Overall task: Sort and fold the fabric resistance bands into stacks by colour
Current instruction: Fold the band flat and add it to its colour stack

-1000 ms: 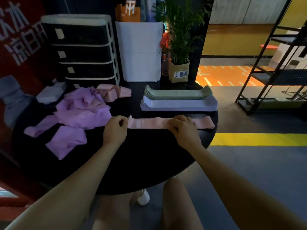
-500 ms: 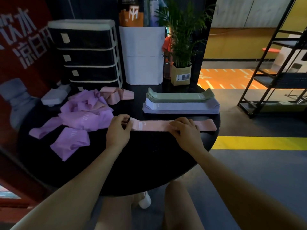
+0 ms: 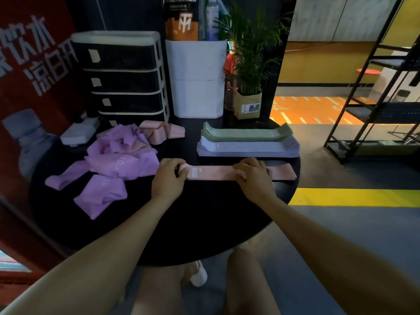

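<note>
A pink band (image 3: 216,172) lies flat and stretched out on the round black table (image 3: 204,223). My left hand (image 3: 169,180) grips its left end with curled fingers. My right hand (image 3: 254,177) rests on the band right of its middle, fingers bent over it. Behind it lie a neat stack of lilac-grey bands (image 3: 248,147) and a stack of green bands (image 3: 246,133). A loose heap of purple bands (image 3: 113,162) covers the table's left side. Crumpled pink bands (image 3: 162,131) lie behind that heap.
At the table's back stand a black drawer unit (image 3: 122,76), a white container (image 3: 196,78) and a potted plant (image 3: 247,96). A white object (image 3: 77,135) sits at the far left. A black metal rack (image 3: 381,87) stands on the floor to the right.
My left hand has closed further over the pink band's left end. My right hand stays pressed on the band. The view has tilted down a little.
</note>
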A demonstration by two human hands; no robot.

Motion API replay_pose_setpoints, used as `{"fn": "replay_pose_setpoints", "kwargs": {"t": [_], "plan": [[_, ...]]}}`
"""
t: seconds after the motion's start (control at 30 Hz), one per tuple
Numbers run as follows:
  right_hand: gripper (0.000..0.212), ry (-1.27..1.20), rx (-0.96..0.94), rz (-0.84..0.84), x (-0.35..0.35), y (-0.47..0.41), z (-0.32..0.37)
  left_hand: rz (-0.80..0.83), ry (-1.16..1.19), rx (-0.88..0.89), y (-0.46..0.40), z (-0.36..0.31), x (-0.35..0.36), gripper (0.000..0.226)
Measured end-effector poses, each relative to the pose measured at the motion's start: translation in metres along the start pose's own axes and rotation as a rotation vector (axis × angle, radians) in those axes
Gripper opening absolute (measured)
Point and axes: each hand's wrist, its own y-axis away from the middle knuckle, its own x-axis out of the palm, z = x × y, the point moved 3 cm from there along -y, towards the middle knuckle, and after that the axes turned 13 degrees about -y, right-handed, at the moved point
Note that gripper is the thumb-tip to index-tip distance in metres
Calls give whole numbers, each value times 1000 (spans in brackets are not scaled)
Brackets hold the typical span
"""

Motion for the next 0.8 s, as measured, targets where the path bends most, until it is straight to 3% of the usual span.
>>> {"fn": "replay_pose_setpoints", "kwargs": {"t": [0.5,0.8], "plan": [[36,-118,-108,128,40,-134,89,-33,-186,116,-106,12,-51,31],[42,-91,-26,295,97,-210,103,-22,-248,72,-164,54,-59,30]]}}
